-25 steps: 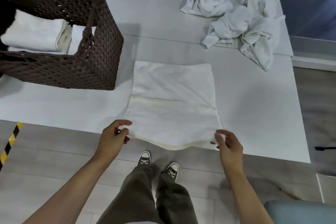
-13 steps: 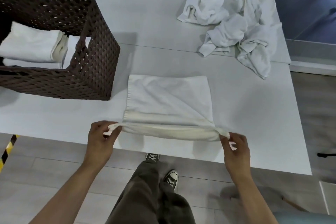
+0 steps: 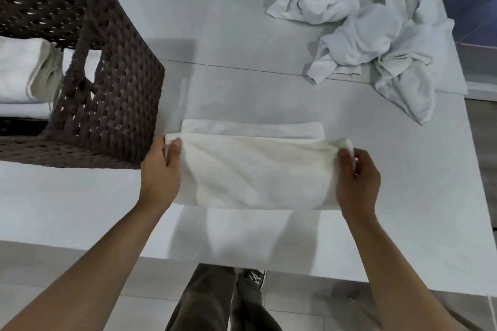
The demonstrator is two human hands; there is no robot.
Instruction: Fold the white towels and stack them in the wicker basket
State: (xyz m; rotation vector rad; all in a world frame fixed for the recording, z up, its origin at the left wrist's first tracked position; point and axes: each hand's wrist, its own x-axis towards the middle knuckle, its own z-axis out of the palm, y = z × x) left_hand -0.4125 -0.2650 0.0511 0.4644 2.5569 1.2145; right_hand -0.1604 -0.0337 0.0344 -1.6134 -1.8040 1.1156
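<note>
**Fold in the air, and the corners are the worry**

We're over the table (image 3: 80, 209) with the towel (image 3: 255, 172) half doubled. The left grip (image 3: 161, 172) pinches its left corner between thumb and fingers, and the right grip (image 3: 355, 177) pinches the right corner. The raised edge hangs just short of the far edge, which lies flat on the table. The cloth sags between the two pinches.

Here's where we judge it could go wrong. The raised edge looks wider than the strip lying beyond it, so if both corners drop as they stand, the layers land out of line and the fold comes out skewed. That slack belly may trap a crease underneath if it goes down without tension. The pinches are small, right at the corners, so a slip on either side drops one corner and the half flops open. And the left grip sits just beside the near corner of the basket (image 3: 107, 94), so a wide swing could knock it and jostle the folded towels (image 3: 18, 70) inside. The crumpled pile (image 3: 376, 21) lies far right, well apart.
</note>
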